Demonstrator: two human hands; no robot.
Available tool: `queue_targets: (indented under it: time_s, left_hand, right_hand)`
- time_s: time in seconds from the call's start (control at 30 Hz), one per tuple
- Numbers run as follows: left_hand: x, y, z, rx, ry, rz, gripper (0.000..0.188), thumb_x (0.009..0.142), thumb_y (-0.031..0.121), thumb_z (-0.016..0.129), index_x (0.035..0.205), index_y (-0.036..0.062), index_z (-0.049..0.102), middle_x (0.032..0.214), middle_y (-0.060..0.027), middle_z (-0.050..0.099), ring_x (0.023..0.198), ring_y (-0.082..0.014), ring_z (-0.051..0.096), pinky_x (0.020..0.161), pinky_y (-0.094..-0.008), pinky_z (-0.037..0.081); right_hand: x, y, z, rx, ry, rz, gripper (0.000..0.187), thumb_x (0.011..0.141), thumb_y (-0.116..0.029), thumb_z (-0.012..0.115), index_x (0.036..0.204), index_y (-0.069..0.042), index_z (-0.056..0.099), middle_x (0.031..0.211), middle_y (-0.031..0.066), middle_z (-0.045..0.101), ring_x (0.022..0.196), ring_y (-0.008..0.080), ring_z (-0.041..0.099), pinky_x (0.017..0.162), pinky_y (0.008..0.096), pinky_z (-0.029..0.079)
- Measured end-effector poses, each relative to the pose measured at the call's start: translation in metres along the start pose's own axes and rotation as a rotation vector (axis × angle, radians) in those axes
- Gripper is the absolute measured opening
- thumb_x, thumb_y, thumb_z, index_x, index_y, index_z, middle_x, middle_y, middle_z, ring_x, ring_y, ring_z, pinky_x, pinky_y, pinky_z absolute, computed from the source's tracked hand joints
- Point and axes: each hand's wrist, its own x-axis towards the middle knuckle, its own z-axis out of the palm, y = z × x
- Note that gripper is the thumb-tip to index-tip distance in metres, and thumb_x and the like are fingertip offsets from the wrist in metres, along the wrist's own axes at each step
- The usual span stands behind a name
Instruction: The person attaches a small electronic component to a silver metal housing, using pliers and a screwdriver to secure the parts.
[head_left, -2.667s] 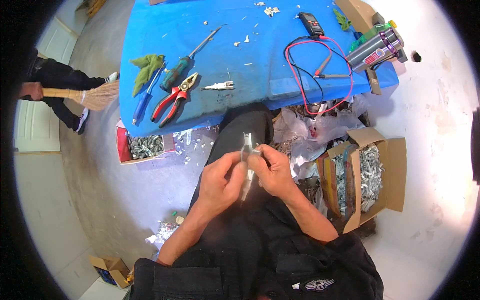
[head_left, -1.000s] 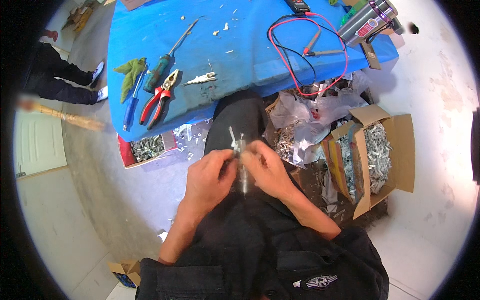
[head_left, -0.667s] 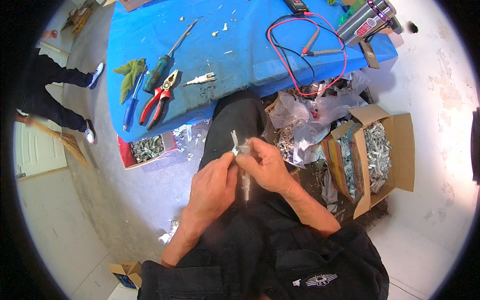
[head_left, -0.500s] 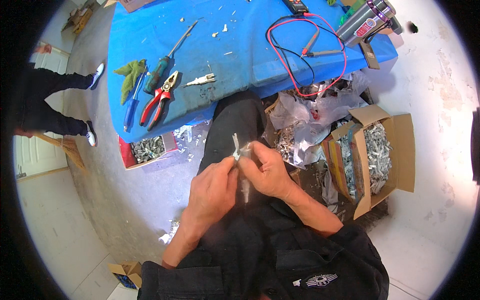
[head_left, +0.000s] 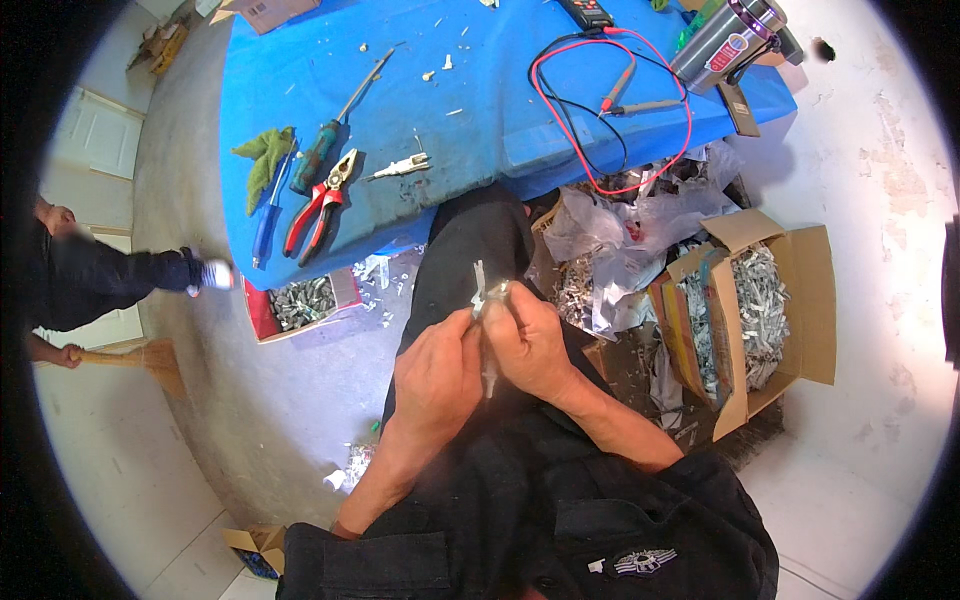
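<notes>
My left hand (head_left: pixel 437 375) and my right hand (head_left: pixel 530 345) meet over my lap, fingers closed in a pinch. Between them is a slim white plastic part (head_left: pixel 479 283); its forked end sticks up above my fingertips and a narrow, pale end shows below them. My fingers hide its middle. On the blue-covered table (head_left: pixel 440 110) beyond lies a similar white part (head_left: pixel 402 166) with a thin metal tip. Left of it are red-handled pliers (head_left: pixel 322 207), a green-handled screwdriver (head_left: pixel 320 155), a blue-handled screwdriver (head_left: pixel 266 225) and a green cloth glove (head_left: pixel 266 155).
A multimeter (head_left: pixel 588 14) with red and black leads and a steel mug (head_left: pixel 725 50) stand at the table's right. Below are an open carton (head_left: pixel 808 300) of white pieces, plastic bags (head_left: pixel 640 235) and a red box (head_left: pixel 258 305) of grey pieces. Another person holds a broom (head_left: pixel 150 362) at left.
Both my hands keep hold of the white part, with only a slight shift of the fingers. At left the other person has stepped, and more of the broom shows.
</notes>
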Motion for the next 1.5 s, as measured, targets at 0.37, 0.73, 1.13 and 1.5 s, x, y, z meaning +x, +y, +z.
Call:
queue_targets:
  time_s: [0.37,0.73,1.13,1.5]
  left_hand:
    - [0.004,0.003,0.004,-0.032,0.011,-0.068,0.016,0.097,-0.001,0.067,0.112,-0.0047,0.066,0.091,-0.0214,0.073,0.076,-0.0375,0.073,0.065,-0.0413,0.057]
    - [0.0,0.003,0.005,-0.129,-0.038,-0.313,0.012,0.102,0.004,0.064,0.113,-0.0002,0.067,0.092,-0.0203,0.074,0.077,-0.0338,0.075,0.065,-0.0388,0.056]
    - [0.009,-0.007,-0.012,-0.225,-0.208,-0.295,0.029,0.092,0.01,0.075,0.118,-0.0006,0.067,0.102,-0.0193,0.074,0.091,-0.0392,0.073,0.076,-0.0433,0.058]
    - [0.004,-0.011,-0.015,-0.034,-0.219,-0.257,0.033,0.081,0.011,0.084,0.11,0.0028,0.07,0.097,-0.013,0.075,0.088,-0.0343,0.071,0.077,-0.0434,0.053]
  right_hand:
    - [-0.001,-0.003,-0.002,-0.042,0.046,-0.021,0.023,0.104,-0.019,0.061,0.092,0.001,0.057,0.065,0.013,0.058,0.055,0.0158,0.06,0.052,0.0361,0.047]
    - [-0.004,0.0,-0.002,-0.097,0.056,-0.063,0.023,0.102,-0.02,0.065,0.096,0.002,0.06,0.066,0.0134,0.06,0.059,0.0162,0.062,0.055,0.0361,0.05]
    - [0.003,-0.007,-0.037,0.414,-0.3,0.362,0.03,0.102,-0.016,0.068,0.127,0.0,0.067,0.105,0.0034,0.071,0.086,0.0079,0.065,0.068,0.0247,0.055]
    - [-0.002,-0.004,-0.024,0.176,-0.159,0.287,0.029,0.092,-0.009,0.079,0.117,0.004,0.073,0.097,0.006,0.077,0.084,0.0099,0.07,0.074,0.0262,0.057]
